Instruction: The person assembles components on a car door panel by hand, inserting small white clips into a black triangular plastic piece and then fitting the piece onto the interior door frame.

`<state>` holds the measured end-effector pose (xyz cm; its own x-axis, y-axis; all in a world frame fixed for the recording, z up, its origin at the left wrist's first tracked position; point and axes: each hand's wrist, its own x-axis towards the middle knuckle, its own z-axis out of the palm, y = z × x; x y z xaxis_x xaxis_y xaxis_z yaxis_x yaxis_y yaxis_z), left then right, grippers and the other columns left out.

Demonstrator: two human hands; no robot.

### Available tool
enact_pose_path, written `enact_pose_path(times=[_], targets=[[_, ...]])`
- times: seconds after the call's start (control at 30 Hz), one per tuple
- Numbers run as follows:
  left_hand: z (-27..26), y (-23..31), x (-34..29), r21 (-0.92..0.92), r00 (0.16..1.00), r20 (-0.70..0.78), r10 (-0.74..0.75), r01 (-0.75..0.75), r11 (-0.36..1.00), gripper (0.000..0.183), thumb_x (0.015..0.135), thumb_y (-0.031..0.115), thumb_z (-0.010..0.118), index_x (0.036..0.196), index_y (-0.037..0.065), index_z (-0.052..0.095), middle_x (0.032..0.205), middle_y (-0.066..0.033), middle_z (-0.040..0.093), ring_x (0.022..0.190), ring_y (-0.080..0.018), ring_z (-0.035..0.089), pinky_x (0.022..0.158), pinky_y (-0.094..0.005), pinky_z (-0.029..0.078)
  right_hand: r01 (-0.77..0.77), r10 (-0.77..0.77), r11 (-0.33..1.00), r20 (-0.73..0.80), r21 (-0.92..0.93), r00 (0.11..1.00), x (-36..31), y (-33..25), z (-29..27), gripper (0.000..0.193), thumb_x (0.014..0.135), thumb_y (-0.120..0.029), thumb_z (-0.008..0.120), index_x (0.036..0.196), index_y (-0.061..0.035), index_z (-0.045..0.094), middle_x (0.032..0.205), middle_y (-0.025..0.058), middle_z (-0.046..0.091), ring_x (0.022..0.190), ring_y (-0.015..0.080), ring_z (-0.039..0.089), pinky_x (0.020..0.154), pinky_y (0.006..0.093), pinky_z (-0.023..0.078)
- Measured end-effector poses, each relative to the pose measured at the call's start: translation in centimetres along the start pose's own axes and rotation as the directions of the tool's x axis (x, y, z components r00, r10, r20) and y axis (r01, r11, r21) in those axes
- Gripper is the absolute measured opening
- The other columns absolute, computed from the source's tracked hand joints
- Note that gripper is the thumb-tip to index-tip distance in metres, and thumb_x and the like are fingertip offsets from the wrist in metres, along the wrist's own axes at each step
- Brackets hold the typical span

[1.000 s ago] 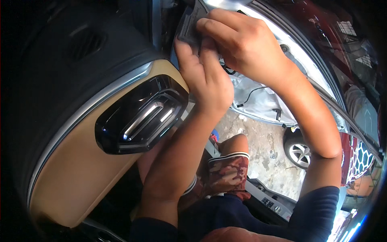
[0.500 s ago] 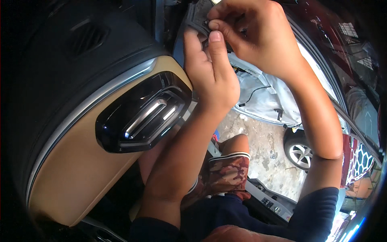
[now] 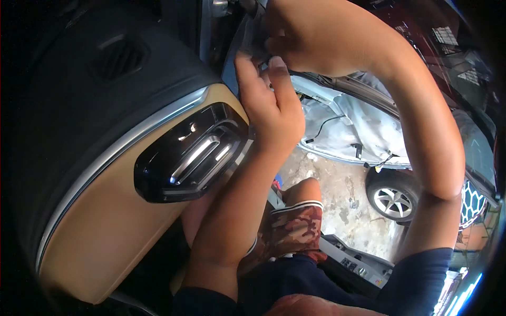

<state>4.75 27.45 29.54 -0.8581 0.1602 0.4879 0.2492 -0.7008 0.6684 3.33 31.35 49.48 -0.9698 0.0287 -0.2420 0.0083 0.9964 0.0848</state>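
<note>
In front of me, by the dark edge of the car's door opening, my left hand [image 3: 273,108] is raised with its thumb up and fingers curled around the lower part of a dark edge piece [image 3: 246,39]. Just above and right of it, my right hand [image 3: 311,45] bends sharply at the wrist. Its fingers curl in toward the same dark piece, close to the left thumb. Shadow and the back of the hand hide what those fingertips grip. Left of my left wrist lies the dashboard end, with a glossy black vent panel [image 3: 192,152] set in tan trim [image 3: 116,231].
A black dashboard top [image 3: 79,121] fills the left. Beyond my arms is an open car door [image 3: 358,126], its inner side covered in pale film with loose cables. A wheel [image 3: 392,197] stands on the stained concrete floor [image 3: 337,205]. Below is the door sill [image 3: 353,258].
My right hand has rolled over and its wrist bent more, with the elbow swinging slightly right. My left hand has dropped a little, staying on the dark edge piece. The view has shifted slightly.
</note>
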Motion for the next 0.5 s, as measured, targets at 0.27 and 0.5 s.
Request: enact_pose_path(times=[0.27,0.5], targets=[[0.4,0.6,0.2,-0.069,0.997,-0.034,-0.064,0.062,0.996,0.043,0.1,-0.006,0.042,0.142,-0.003,0.034,0.131,-0.0192,0.054,0.122,-0.0242,0.057,0.107,-0.0371,0.043,0.104,-0.105,0.994,0.232,0.017,0.967,2.6,2.8,1.2,0.024,0.079,-0.015,0.067,0.071,0.0083,0.069,0.073,0.027,0.066,0.073,0.0407,0.068,0.066,0.0462,0.053],[0.3,1.6,0.4,-0.166,0.988,-0.034,-0.148,0.14,0.976,0.044,0.099,-0.008,0.042,0.142,0.0,0.036,0.13,-0.0166,0.055,0.122,-0.0228,0.057,0.107,-0.0353,0.041,0.059,-0.051,0.996,0.108,-0.069,0.993,2.6,1.7,1.5,0.027,0.077,-0.019,0.067,0.071,0.007,0.07,0.076,0.0284,0.068,0.077,0.0405,0.07,0.07,0.048,0.055]])
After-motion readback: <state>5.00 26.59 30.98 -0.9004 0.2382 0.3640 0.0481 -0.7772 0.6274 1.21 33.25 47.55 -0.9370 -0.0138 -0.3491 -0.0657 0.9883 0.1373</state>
